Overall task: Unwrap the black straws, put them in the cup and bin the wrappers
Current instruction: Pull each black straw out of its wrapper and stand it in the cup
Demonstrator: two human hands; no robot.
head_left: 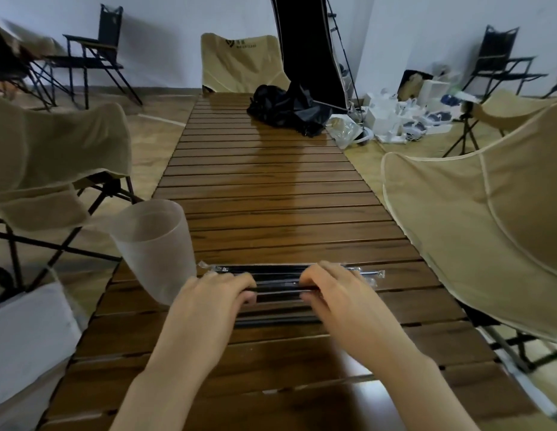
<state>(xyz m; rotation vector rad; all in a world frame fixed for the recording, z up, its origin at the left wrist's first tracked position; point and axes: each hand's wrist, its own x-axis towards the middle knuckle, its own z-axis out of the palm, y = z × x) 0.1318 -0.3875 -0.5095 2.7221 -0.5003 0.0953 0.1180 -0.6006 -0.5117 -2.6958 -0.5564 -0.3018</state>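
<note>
Several black straws in clear wrappers lie side by side across the near part of the slatted wooden table. My left hand and my right hand both rest on the bundle, fingers curled over the straws, a bare stretch of straws showing between them. The wrapper ends stick out to the right past my right hand. A frosted translucent cup stands upright at the table's left edge, just left of my left hand, with nothing inside.
A crumpled black bag lies at the table's far end. Beige folding chairs stand close on both sides and at the far end. A white bin or box sits low at the left. White boxes clutter the floor at back right.
</note>
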